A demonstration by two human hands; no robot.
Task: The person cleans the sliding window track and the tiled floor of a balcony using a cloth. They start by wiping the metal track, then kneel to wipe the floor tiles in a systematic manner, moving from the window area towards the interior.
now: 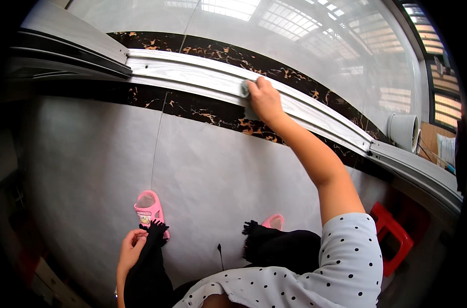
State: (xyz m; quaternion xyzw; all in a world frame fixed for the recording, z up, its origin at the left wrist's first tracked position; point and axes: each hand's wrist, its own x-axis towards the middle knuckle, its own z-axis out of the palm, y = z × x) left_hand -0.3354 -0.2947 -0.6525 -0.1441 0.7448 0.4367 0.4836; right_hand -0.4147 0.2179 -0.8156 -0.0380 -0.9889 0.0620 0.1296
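A sliding-door floor track [202,77] of pale grey metal is being wiped, and the wiping stroke itself is judged to be the step in hand. The right hand [264,100] is stretched forward with the arm nearly straight, and a small grey-green cloth [245,89] is pressed against the upper rail of the track under its fingers; the grip is closed on that cloth, folded small so that only its left edge shows beyond the knuckles. The cloth lies about midway along the visible run of track, with the dark door frame [69,56] well off to its left and a white roll-like object [404,132] well apart to the right. The track is bordered on both sides by a band of black marble with orange veining [207,115], set into glossy grey floor tiles [218,174]. The left hand [132,245] is rested near the knee, loosely curled on black trouser fabric, nothing else being held in it. Pink sandals [150,210] are seen below, and a red stool [392,236] at the right. For the next move, steady downward pressure would be called for, with the cloth kept seated in the groove as it is drawn along the rail.
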